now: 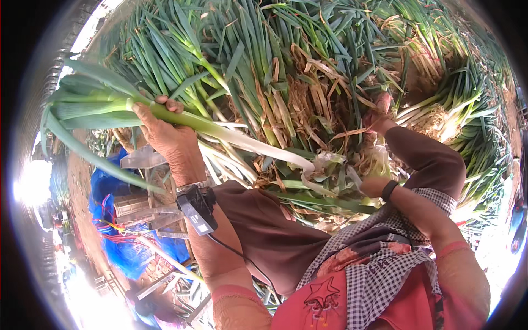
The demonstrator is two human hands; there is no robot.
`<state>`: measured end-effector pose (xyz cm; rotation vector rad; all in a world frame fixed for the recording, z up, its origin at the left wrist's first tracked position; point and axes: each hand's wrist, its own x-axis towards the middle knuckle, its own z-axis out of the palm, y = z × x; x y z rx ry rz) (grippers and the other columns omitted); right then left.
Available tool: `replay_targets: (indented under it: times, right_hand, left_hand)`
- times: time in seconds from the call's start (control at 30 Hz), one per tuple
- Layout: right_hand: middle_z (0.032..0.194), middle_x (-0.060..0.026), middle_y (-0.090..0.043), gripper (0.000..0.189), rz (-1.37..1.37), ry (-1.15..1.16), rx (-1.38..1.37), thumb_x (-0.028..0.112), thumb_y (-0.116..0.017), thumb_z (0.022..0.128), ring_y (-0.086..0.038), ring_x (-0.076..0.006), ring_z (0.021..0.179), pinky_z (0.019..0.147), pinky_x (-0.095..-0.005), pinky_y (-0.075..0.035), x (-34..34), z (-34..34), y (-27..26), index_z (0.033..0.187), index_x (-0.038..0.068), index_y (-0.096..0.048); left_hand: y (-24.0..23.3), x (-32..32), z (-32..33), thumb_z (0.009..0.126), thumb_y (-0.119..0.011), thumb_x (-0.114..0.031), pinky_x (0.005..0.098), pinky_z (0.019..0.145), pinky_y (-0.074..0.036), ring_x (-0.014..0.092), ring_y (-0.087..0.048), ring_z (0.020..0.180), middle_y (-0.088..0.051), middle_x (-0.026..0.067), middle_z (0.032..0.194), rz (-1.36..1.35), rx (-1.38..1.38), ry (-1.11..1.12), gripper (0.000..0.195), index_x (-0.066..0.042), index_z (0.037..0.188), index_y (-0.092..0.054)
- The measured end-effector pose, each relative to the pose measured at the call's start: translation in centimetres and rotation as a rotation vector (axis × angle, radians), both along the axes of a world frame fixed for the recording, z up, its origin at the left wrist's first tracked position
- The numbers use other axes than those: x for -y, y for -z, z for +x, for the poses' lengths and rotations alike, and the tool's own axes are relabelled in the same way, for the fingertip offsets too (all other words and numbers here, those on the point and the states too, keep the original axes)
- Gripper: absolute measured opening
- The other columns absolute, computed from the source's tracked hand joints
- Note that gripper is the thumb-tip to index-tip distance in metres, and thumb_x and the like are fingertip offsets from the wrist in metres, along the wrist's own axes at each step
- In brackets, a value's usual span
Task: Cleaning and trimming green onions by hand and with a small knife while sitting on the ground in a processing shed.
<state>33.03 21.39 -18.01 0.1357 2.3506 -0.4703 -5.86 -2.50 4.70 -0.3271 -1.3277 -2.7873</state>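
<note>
My left hand [167, 132] is wrapped around the green upper shaft of a large Welsh onion or leek [231, 134]. Its broad leaves fan out to the left, and its white lower end points right, above my lap. From that white end hangs a loose pale strip of peel [317, 187]. My right hand [373, 186] is low beside my right leg, blurred, with its fingers curled. A thin whitish strip [354, 176] lies against its fingers; whether they grip it is unclear.
Long rows of green stalks [255, 62] with dry brown leaves lie ahead. Rooted bundles [441, 119] are at right. My bare foot [379, 109] rests among them. A blue plastic sheet [128, 255], red ties [123, 238] and a wooden frame [150, 192] are at left. A cable [243, 255] runs along my left arm.
</note>
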Motion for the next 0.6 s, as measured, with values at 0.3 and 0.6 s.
replay_targets:
  times: [0.3,0.6]
  right_hand:
    - [0.099,-0.0166,-0.063,0.027,0.063,0.183,-1.382,0.020,-0.058,0.093,-0.062,-0.0300,0.088,0.076,-0.0406,-0.050,9.6,-18.2,-15.9,0.111,0.000,-0.054]
    - [0.070,0.0023,-0.052,0.038,-1.405,0.392,-0.038,0.038,-0.043,0.103,-0.048,-0.0072,0.053,0.045,-0.0257,-0.040,9.4,-10.4,-16.2,0.098,0.003,-0.056]
  left_hand:
    - [2.8,-2.1,1.3,0.099,-0.050,-0.045,0.0277,0.061,-0.043,0.016,-0.046,0.065,-0.053,0.0071,0.081,0.013,0.251,-0.239,0.043,-0.003,0.107,-0.047]
    - [1.0,2.6,-1.8,0.102,-0.042,-0.041,0.0219,0.050,-0.037,0.009,-0.040,0.057,-0.046,0.0043,0.074,0.356,0.149,0.554,0.046,0.004,0.102,-0.049]
